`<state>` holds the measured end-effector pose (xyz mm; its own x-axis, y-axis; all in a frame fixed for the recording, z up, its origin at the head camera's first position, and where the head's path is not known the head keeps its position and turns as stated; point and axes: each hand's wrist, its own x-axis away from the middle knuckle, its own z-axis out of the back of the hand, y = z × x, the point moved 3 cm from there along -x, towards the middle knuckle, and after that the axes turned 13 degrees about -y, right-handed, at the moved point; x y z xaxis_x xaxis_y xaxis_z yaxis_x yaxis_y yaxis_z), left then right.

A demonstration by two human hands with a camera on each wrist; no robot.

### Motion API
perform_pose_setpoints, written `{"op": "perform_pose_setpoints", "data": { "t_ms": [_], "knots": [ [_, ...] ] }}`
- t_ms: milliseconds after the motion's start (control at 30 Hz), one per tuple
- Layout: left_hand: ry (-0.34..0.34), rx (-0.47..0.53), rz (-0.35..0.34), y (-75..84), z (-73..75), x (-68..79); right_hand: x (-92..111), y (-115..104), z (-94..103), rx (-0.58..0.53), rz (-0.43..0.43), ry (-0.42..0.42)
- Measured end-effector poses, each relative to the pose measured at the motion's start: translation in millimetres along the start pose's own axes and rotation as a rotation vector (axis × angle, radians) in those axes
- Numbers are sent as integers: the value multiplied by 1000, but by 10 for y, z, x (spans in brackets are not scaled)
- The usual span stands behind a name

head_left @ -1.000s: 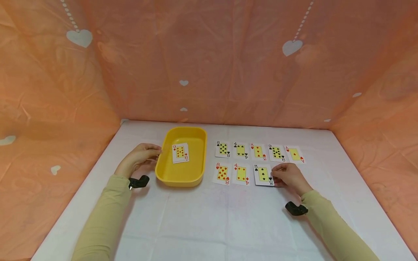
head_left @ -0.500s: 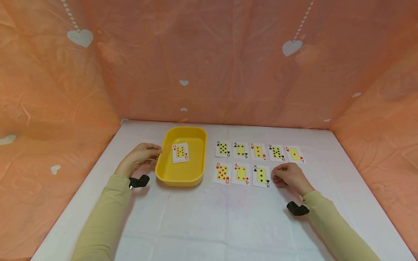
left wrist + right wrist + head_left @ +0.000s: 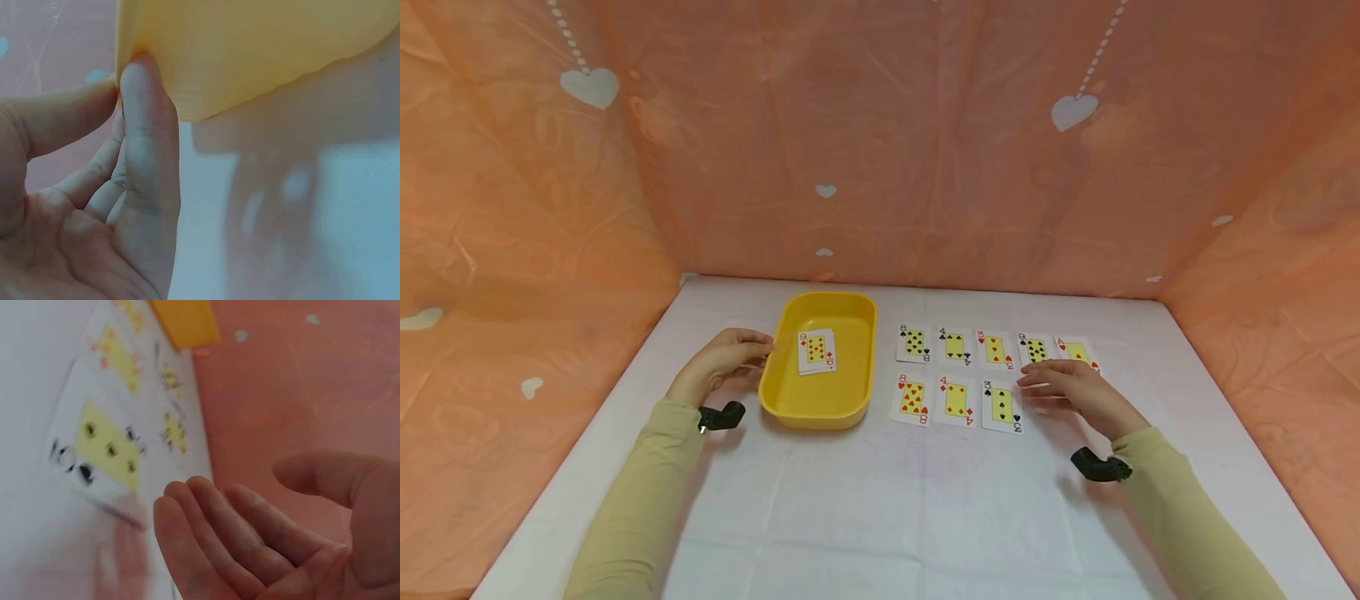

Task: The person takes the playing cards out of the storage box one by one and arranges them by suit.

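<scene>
My left hand [image 3: 721, 364] pinches the left rim of a yellow tray [image 3: 816, 421] between thumb and forefinger, plain in the left wrist view on the tray wall [image 3: 206, 56]. Inside the tray lies a small stack of playing cards topped by the nine of diamonds [image 3: 816, 351]. My right hand [image 3: 1078, 392] holds nothing; its fingers are spread loosely above the cloth, right of the three of spades [image 3: 1002, 407]. That card lies face up, seen in the right wrist view as a tilted card [image 3: 103, 447]. The right fingers partly cover a black nine [image 3: 1033, 346] and a red ace [image 3: 1075, 348].
Left of the three of spades lie the four of diamonds [image 3: 955, 402] and eight of hearts [image 3: 912, 400]. A back row holds a black eight [image 3: 914, 343], the four of clubs [image 3: 954, 346] and a red three [image 3: 995, 350]. Orange fabric [image 3: 895, 150] walls surround the white cloth [image 3: 880, 508].
My right hand let go of the three of spades, which now lies flat and slightly turned. The hand then rose with fingers loosened, over the back row's right end. My left hand stays on the tray.
</scene>
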<state>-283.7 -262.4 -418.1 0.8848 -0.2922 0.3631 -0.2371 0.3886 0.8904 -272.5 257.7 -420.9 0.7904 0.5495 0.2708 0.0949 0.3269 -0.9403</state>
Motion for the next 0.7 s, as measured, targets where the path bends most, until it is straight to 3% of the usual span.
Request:
{"op": "perform_pose_setpoints", "data": {
  "t_ms": [167,367,700],
  "knots": [
    [-6,1,-13,15,-5,3,-34,-128,-46,-89,59,-74],
    [0,-4,-12,17,-5,18,-79,-275,-91,-191,75,-91],
    [-3,-6,-16,20,-15,14,-197,-525,-199,-195,107,-112]
  ]
}}
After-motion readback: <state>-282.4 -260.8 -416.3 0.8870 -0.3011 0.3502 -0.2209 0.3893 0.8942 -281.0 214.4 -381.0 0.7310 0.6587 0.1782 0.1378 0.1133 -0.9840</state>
